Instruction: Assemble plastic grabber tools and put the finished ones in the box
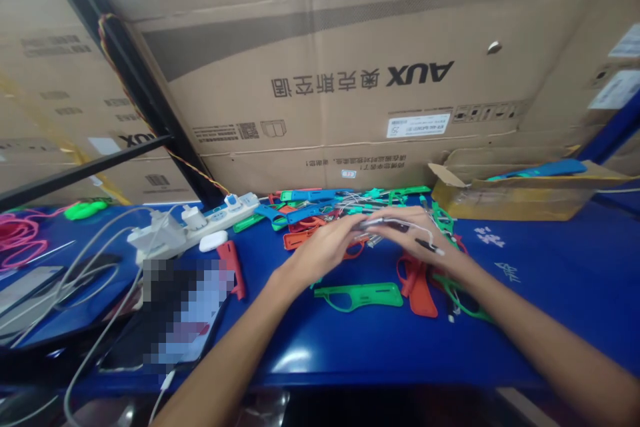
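Both hands meet over the middle of the blue table. My left hand (323, 247) and my right hand (420, 233) are closed around a small metallic part (375, 222) with a thin white wire, too small to name. A black-tipped piece hangs by my right hand's palm. Beneath and behind them lies a pile of blue, green and orange plastic casings (307, 213) with metal rods and wires. A green casing with a finger loop (373, 295) lies nearer me, beside a red casing (420, 290) below my right hand.
A white power strip (217, 217) with plugs and cables is at the left, near a red casing (233, 270) and a blurred-out tablet (180, 313). An open cardboard box (510, 200) stands back right. Large cartons (325, 107) rise behind the table.
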`<state>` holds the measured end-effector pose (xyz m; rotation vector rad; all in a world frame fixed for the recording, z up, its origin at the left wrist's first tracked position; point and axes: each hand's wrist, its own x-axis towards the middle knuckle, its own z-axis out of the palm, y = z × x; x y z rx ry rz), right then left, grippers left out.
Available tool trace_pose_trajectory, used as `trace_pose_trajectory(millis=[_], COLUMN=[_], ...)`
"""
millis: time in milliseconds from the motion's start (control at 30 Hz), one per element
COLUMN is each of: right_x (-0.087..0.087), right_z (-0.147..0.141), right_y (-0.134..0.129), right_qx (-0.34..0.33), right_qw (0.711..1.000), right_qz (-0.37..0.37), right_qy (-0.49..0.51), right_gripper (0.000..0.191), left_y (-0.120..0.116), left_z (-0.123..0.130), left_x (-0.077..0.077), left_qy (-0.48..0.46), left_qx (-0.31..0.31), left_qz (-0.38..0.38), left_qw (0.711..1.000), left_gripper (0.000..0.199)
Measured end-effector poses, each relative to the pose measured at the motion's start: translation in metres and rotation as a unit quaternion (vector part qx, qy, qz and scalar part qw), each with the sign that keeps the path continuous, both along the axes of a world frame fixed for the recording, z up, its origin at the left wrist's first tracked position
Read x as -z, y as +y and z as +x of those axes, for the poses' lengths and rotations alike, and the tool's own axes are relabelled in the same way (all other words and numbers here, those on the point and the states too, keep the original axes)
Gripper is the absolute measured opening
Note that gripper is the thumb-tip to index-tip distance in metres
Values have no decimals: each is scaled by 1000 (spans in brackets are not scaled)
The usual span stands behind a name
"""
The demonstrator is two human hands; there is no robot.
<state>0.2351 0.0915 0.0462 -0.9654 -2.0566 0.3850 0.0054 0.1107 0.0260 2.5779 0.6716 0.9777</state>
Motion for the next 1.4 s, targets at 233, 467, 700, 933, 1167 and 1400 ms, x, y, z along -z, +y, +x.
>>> trace_pose_trajectory(millis=[233, 467, 700, 933, 1167, 1400], right_x=[3, -3, 6, -8, -4, -1], right_z=[20, -9, 9, 29, 17, 17], right_y=[10, -16, -1, 5, 3, 4], right_qx=[-61, -114, -86, -54, -65, -59], right_qw=[955, 918, 939, 964, 978, 982], right_qz=[-218, -257, -209, -189, -137, -106], right_qy=[-192, -279, -260, -182, -140, -142], right_gripper=[44, 47, 42, 42, 41, 40], left_y=[9, 4, 2, 6, 6, 9], left_z=[-14, -19, -21, -26, -33, -38], left_x=[-6, -15, -20, -23, -29, -29], left_qy=[0, 41, 68, 102, 146, 158], left_qx=[-56, -111, -160, -132, -125, -124], left_qz=[0, 9, 34, 72, 21, 2], left_qw=[998, 993, 984, 983, 981, 980], left_gripper=[37, 30, 37, 36, 30, 30])
